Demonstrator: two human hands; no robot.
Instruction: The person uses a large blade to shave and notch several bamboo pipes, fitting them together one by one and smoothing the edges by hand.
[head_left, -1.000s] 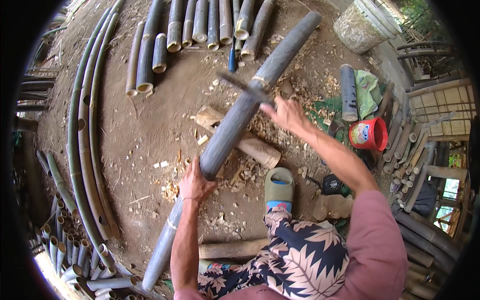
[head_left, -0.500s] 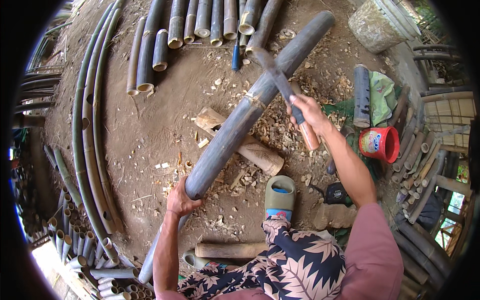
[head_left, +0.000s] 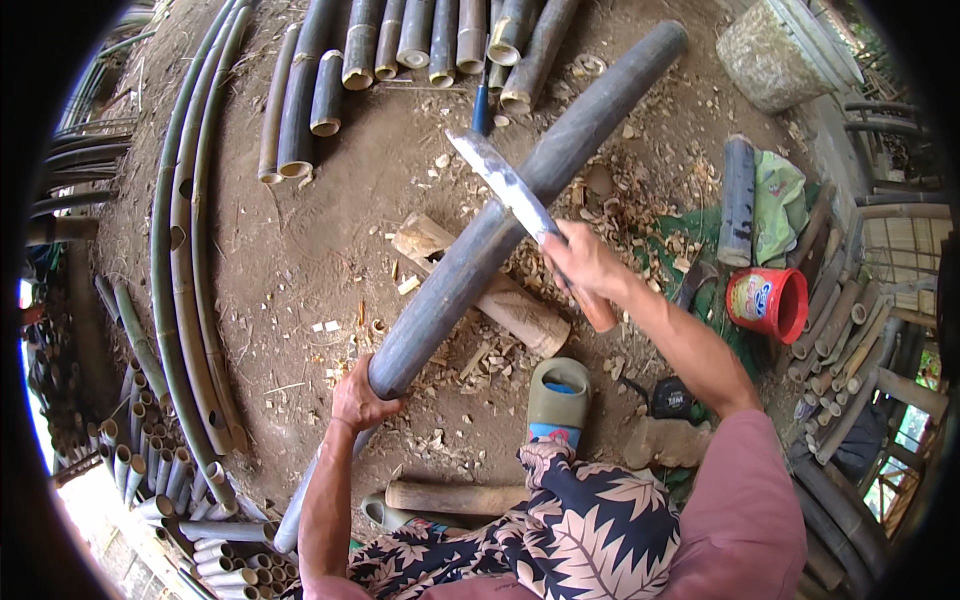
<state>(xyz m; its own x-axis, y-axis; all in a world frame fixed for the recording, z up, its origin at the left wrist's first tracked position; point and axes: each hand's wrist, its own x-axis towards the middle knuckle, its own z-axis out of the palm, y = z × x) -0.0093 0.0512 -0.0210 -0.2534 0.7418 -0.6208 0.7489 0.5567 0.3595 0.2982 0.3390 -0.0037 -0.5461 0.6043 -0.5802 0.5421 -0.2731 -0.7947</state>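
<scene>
Bamboo pole (head_left: 440, 290) and knife (head_left: 503, 184), seen in the head view. The pole slants across the middle of the ground, its long axis running from lower left, near the person, to upper right, farther off. It lies over a short pale log (head_left: 528, 315) set crosswise beneath it. The left hand (head_left: 362, 398) is at the pole's lower part, fingers curled about it; the tips underneath are hidden. A grey length (head_left: 292, 525) shows past the left wrist; whether it belongs to the same pole cannot be told. The right hand (head_left: 585, 262) is to the right of the pole, beside its upper half, fingers closed round the knife's handle (head_left: 599, 312). The blade points up and left, crossing the pole at a steep angle; whether its edge touches the surface cannot be told. Of the two hands, the right is nearer to this crossing; the left is well apart from it, down the axis. Wood chips (head_left: 488, 362) lie around the log.
</scene>
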